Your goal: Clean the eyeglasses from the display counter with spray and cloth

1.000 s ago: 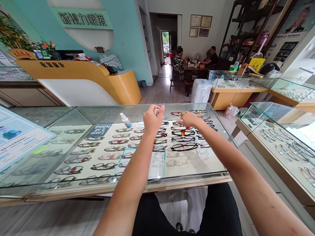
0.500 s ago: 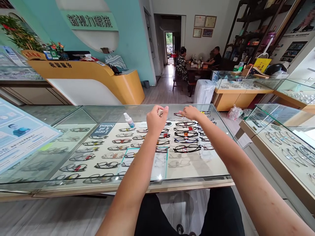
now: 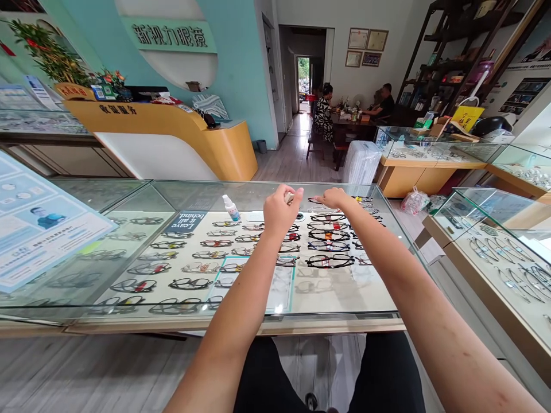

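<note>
My left hand (image 3: 279,213) is closed above the far part of the glass counter, thumb pointing up. A small pale beige piece (image 3: 288,198) shows between its fingers; its kind is not clear. To the right, my right hand (image 3: 334,198) reaches low over the far edge with its fingers stretched leftward. Its fingertips are at a red-rimmed pair of glasses (image 3: 314,200), partly covered by the hand; a firm grip on it is not visible. Nearer to me, a column of dark-framed glasses (image 3: 329,261) lies on the counter. A white spray bottle (image 3: 231,209) stands left of my left hand.
The glass display counter (image 3: 241,328) holds rows of glasses. A blue printed sign (image 3: 43,223) juts in at left. Another glass case (image 3: 456,229) stands at right. Beyond are a yellow reception desk (image 3: 232,149), a wrapped white suitcase (image 3: 360,160) and two people seated at a table.
The view has shifted slightly, so the scene sits a little further right. Both hands keep nearly the same poses and places over the counter.
</note>
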The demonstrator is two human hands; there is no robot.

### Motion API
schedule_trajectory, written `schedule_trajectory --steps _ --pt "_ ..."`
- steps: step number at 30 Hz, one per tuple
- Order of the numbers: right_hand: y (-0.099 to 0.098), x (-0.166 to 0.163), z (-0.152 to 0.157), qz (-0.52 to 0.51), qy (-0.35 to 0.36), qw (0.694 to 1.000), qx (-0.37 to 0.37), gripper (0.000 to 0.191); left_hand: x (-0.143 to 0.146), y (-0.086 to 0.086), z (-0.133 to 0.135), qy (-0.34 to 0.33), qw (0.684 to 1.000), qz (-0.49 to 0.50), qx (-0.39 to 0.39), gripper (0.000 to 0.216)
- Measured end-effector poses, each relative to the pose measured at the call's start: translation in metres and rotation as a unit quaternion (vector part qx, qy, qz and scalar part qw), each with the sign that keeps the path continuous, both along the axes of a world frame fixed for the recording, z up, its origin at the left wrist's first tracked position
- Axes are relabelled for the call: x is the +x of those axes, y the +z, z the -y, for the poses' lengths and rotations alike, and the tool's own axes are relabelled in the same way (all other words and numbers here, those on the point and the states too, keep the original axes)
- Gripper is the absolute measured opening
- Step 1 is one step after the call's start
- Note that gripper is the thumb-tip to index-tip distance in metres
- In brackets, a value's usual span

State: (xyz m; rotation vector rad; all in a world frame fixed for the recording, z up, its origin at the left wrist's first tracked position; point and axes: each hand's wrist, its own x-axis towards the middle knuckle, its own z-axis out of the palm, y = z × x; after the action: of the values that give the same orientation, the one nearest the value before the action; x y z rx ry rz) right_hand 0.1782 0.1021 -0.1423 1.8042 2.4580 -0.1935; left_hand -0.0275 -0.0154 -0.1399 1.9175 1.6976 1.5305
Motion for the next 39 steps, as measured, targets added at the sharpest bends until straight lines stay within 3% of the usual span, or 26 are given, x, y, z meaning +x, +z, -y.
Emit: schedule_trajectory --steps 5,9,11,15,18,22,26,29,32,34,36,39 --pt "0.029 0.012 0.024 -0.055 0.017 0.997 0.052 0.080 0.002 0.003 0.001 -0.011 0.999 0.041 -0.017 0.038" --pt "0.052 0.030 0.059 -0.141 0.051 0.982 0.113 0.069 0.004 0.004 -0.007 -0.059 0.976 0.196 -0.075 0.041" --pt "0.056 0.037 0.082 -0.223 0.076 0.960 0.154 0.064 0.005 0.006 -0.010 -0.113 0.937 0.303 -0.136 0.038" --pt "0.050 0.039 0.129 -0.324 0.121 0.906 0.246 0.057 0.009 0.012 -0.006 -0.254 0.819 0.452 -0.247 0.034" --pt "0.037 0.031 0.152 -0.348 0.147 0.875 0.303 0.053 0.014 0.017 0.001 -0.320 0.752 0.476 -0.325 0.031" --pt "0.019 0.023 0.159 -0.359 0.169 0.860 0.320 0.048 0.020 0.018 0.008 -0.361 0.672 0.502 -0.408 0.019" --pt "0.007 0.026 0.158 -0.351 0.197 0.859 0.315 0.048 0.023 0.015 0.010 -0.379 0.631 0.520 -0.433 0.020" --pt "0.003 0.027 0.162 -0.348 0.206 0.858 0.315 0.047 0.025 0.012 0.013 -0.392 0.652 0.497 -0.417 0.034" --pt "-0.002 0.023 0.163 -0.413 0.160 0.839 0.316 0.043 0.029 0.009 0.015 -0.381 0.743 0.436 -0.336 0.049" --pt "-0.006 0.019 0.159 -0.511 0.095 0.807 0.279 0.039 0.031 0.006 0.016 -0.343 0.820 0.372 -0.269 0.053" --pt "-0.011 0.017 0.151 -0.620 0.031 0.763 0.179 0.037 0.033 0.002 0.015 -0.296 0.882 0.298 -0.213 0.053" --pt "-0.017 0.018 0.139 -0.731 -0.029 0.681 0.023 0.034 0.034 -0.003 0.012 -0.256 0.931 0.202 -0.165 0.050"
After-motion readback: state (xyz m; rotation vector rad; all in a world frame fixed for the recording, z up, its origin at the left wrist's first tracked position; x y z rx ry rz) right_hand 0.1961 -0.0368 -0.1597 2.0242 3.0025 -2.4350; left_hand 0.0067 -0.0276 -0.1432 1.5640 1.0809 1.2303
